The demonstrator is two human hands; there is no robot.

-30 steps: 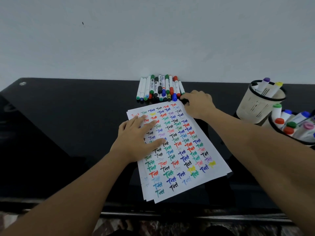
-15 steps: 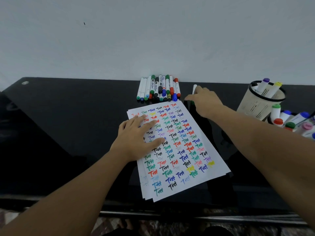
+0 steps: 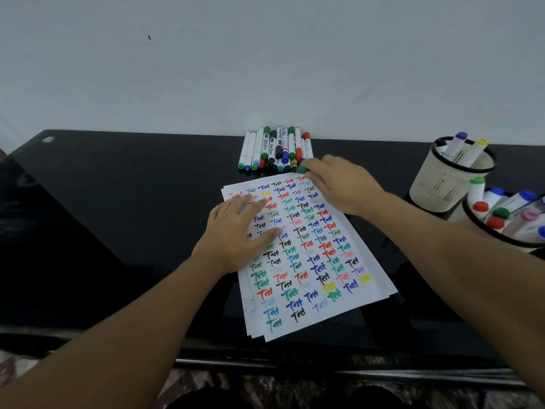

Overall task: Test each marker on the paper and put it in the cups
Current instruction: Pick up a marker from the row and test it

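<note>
My right hand (image 3: pixel 342 184) has its grip pinched on a green-capped marker (image 3: pixel 303 169) at upper centre of the frame; only the cap shows, so I cannot tell its long axis. My left hand (image 3: pixel 236 234) lies flat and released on the paper (image 3: pixel 306 249), covered in coloured "Test" scribbles. The marker pile (image 3: pixel 274 150) lies just above, long axes running towards the pale wall (image 3: pixel 265 60). Two cups (image 3: pixel 451 178) stand at right on the glossy black table (image 3: pixel 118 202).
</note>
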